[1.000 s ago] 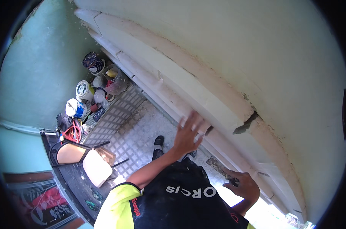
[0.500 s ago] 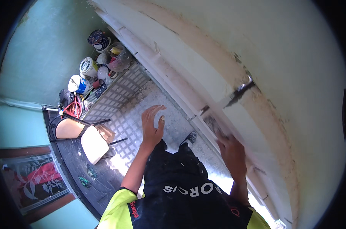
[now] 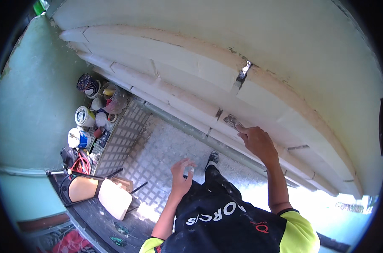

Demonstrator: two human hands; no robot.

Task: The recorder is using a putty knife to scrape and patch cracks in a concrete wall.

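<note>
My right hand (image 3: 259, 143) grips a metal scraper (image 3: 230, 120), whose blade lies against the pale stepped moulding (image 3: 200, 63) along the wall, beside a short dark gap (image 3: 219, 114). Higher up, a wider crack (image 3: 244, 72) cuts through the upper band, partly bright. My left hand (image 3: 181, 176) hangs lower, in front of my body above the floor, with bent fingers apart and nothing visible between them; its thumb tip looks whitish.
Buckets and tubs (image 3: 85, 116) crowd a low ledge at left, with a red hose (image 3: 81, 163) beside them. A chair (image 3: 114, 196) stands by a dark splattered surface (image 3: 86, 215). My shoe (image 3: 212, 157) rests on the dusty floor (image 3: 157, 141) below the moulding.
My view has turned and shifted. My left hand has dropped from near the moulding to before my body. My right hand has brought the scraper up onto the moulding near the short gap.
</note>
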